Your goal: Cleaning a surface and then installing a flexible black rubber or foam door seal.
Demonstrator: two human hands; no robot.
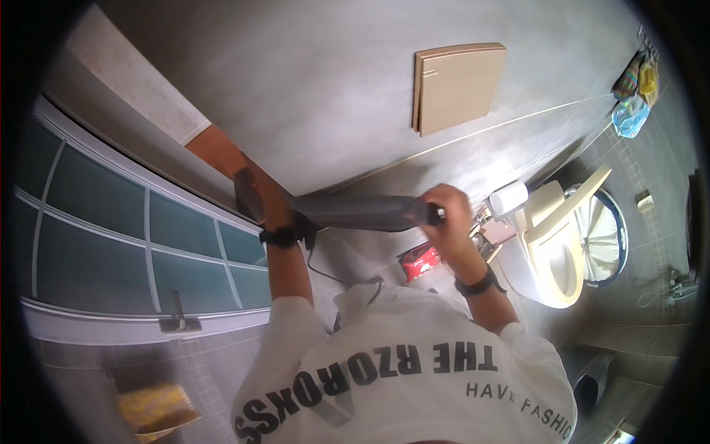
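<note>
A long, dark grey, tapered object [355, 212] lies level across the space before me, held at both ends; I cannot tell its exact kind. My right hand [448, 214] is closed around its narrow right end, where a small black tip shows. Near its left end, my left hand [272, 201] grips it, with part of the fingers hidden. A wider dark part [248, 194] sticks out just left of that hand. Black bands circle both of my wrists. Below the object, a thin dark cord [325, 275] runs toward my white shirt.
To the left stands a white-framed door [96, 214] with glass panes and a handle [180, 324]. A beige panel [460, 90] is on the grey wall. At right are a toilet [558, 288], a white roll [509, 198], a red package [419, 263] and a round basket [603, 237].
</note>
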